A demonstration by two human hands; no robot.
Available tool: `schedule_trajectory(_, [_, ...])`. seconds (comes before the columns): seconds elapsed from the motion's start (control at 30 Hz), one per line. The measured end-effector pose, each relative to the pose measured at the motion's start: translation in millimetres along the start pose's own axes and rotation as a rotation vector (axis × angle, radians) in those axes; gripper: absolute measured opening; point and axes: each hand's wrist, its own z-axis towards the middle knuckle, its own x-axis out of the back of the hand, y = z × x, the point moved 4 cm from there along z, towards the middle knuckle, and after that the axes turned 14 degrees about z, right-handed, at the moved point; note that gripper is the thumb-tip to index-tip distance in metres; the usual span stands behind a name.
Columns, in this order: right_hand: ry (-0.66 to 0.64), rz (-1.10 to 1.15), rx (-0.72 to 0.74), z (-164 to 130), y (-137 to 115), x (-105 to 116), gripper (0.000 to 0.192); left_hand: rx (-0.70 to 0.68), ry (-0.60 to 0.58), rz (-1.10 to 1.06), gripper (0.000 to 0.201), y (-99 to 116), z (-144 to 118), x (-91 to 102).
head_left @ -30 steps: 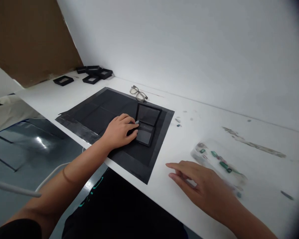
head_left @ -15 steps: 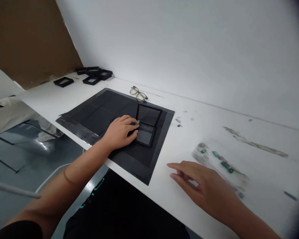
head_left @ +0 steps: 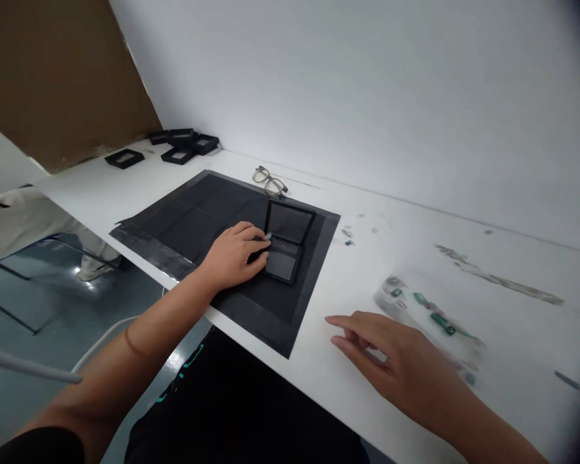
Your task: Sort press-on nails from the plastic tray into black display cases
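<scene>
On a black mat (head_left: 174,200) lies a thin black case (head_left: 290,222), opened like a book, with dark clear panels in both halves. My left hand (head_left: 236,254) is at the case's left edge, its fingertips close together by the hinge. A small shiny piece (head_left: 269,236) shows at those fingertips; its kind is too small to make out. My right hand (head_left: 391,354) hovers over the white table, thumb and fingers apart with nothing between them. Just beyond it is a clear plastic bag (head_left: 384,299) with several small green and reddish pieces.
Eyeglasses (head_left: 270,182) sit behind the mat. Several black frames (head_left: 178,153) are piled at the far left, one (head_left: 124,158) apart from them. Small loose pieces (head_left: 348,243) lie right of the mat. A white cable (head_left: 96,338) hangs by my left forearm. Someone's trouser leg (head_left: 38,219) shows at left.
Both hands keep nearly the same pose and place. The whole view has shifted very slightly; the case stays open.
</scene>
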Motion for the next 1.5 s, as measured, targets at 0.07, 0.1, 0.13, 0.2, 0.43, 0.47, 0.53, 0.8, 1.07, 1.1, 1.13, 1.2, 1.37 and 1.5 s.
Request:
schedule_trajectory(0.07, [-0.003,-0.009,-0.003,0,1,-1,0.029,-0.011,-0.001,-0.007,0.034,0,0,-0.7])
schedule_trajectory(0.1, [-0.002,-0.014,0.0,0,1,-1,0.029,-0.017,-0.001,-0.009,0.035,-1,0,-1.0])
schedule_trajectory(0.13, [0.001,-0.018,0.006,0,1,-1,0.029,-0.021,-0.002,-0.01,0.036,-1,-1,-1.5])
schedule_trajectory(0.2, [0.008,-0.024,0.018,1,0,0,0.029,-0.023,-0.008,-0.007,0.037,-1,-1,-2.6])
schedule_trajectory(0.43, [0.001,-0.013,0.01,0,-1,0,0.028,0.003,-0.025,0.009,0.035,1,-1,-3.7])
schedule_trajectory(0.47, [0.0,-0.011,0.007,0,-1,0,0.027,0.01,-0.024,0.011,0.035,1,-1,-2.9])
schedule_trajectory(0.53, [-0.003,-0.011,-0.001,-1,1,0,0.027,0.028,-0.021,0.016,0.034,1,-1,-1.2])
schedule_trajectory(0.8, [-0.024,0.008,-0.03,1,2,0,0.03,0.111,-0.002,0.0,0.031,-3,0,-1.3])
schedule_trajectory(1.07, [-0.04,0.004,-0.038,0,2,-1,0.031,0.226,0.041,-0.087,0.021,-12,-2,-3.3])
schedule_trajectory(1.1, [-0.043,0.003,-0.039,-1,2,-1,0.031,0.245,0.048,-0.099,0.02,-13,-2,-2.9])
schedule_trajectory(1.13, [-0.041,0.0,-0.039,-2,3,-1,0.031,0.263,0.054,-0.11,0.02,-14,-2,-2.3])
schedule_trajectory(1.2, [-0.038,-0.005,-0.042,-3,3,-1,0.031,0.291,0.061,-0.139,0.02,-15,-3,-1.1])
schedule_trajectory(1.37, [-0.033,-0.006,-0.052,-2,4,-2,0.03,0.317,0.081,-0.263,0.038,-18,-4,-1.2])
schedule_trajectory(1.5, [-0.036,-0.01,-0.066,-1,5,-1,0.03,0.316,0.158,-0.353,0.047,-19,-4,-0.8])
